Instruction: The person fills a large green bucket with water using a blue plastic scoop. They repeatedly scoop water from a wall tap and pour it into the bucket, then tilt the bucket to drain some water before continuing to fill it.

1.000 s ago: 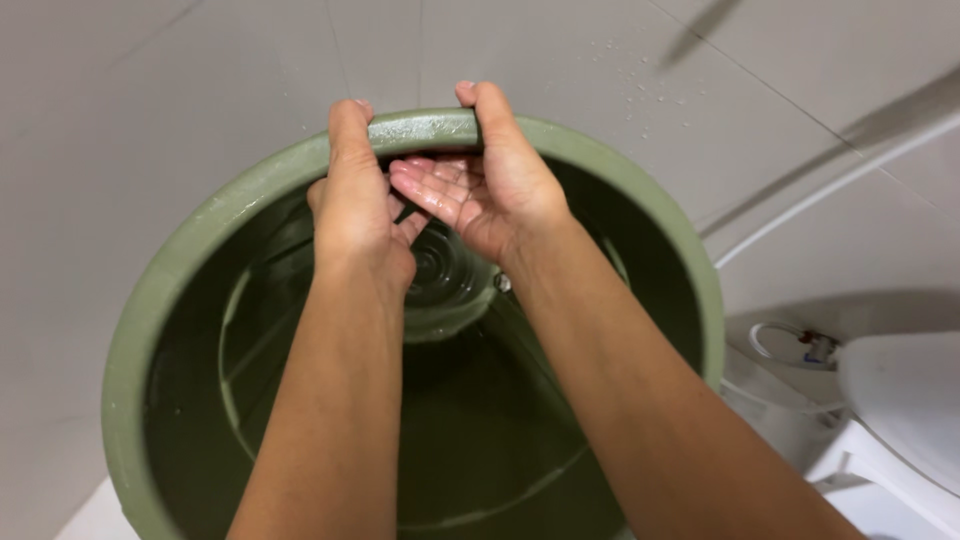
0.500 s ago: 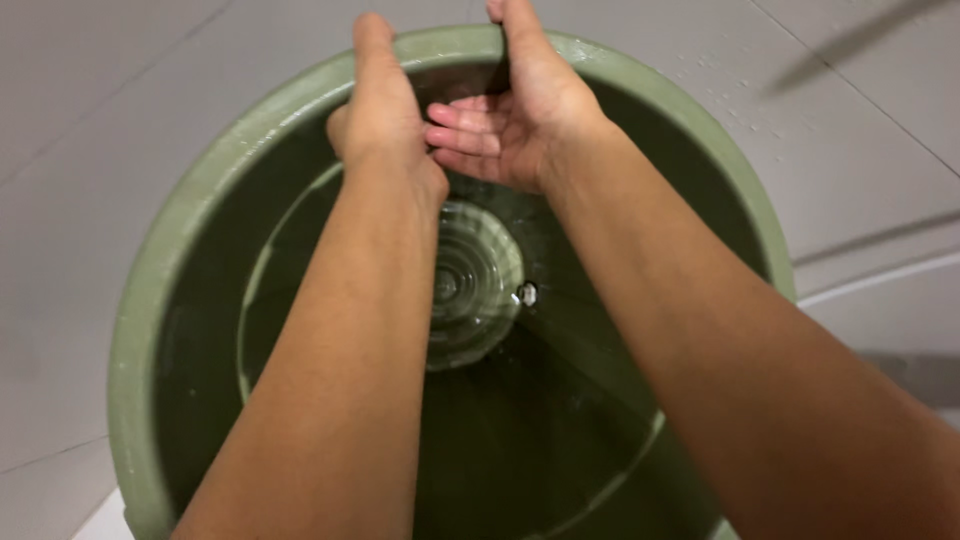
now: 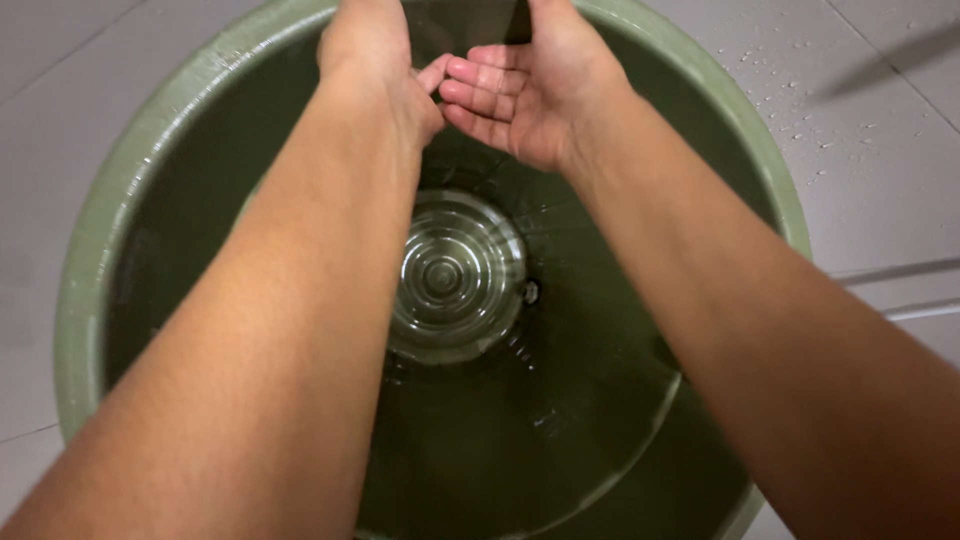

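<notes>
A large green plastic bucket [image 3: 95,250] fills the view, seen from above, with a little rippling water [image 3: 450,275] at its ringed bottom. Both my arms reach across its opening to the far rim. My left hand [image 3: 370,45] is at the top edge of the frame with its back towards me. My right hand [image 3: 525,90] is beside it, palm up and wet, its fingers curled inside the bucket and touching the left hand. Both thumbs run out of the frame where the far rim lies, so the grip itself is hidden.
Pale grey floor tiles [image 3: 880,130] surround the bucket, with water droplets scattered at the upper right. A dark shadow streak crosses the top right corner. A tile joint runs along the right edge.
The view has closed in on the bucket. The far rim with my thumbs hooked over it has slid off the top of the frame, and the white fixture at the right has left view.
</notes>
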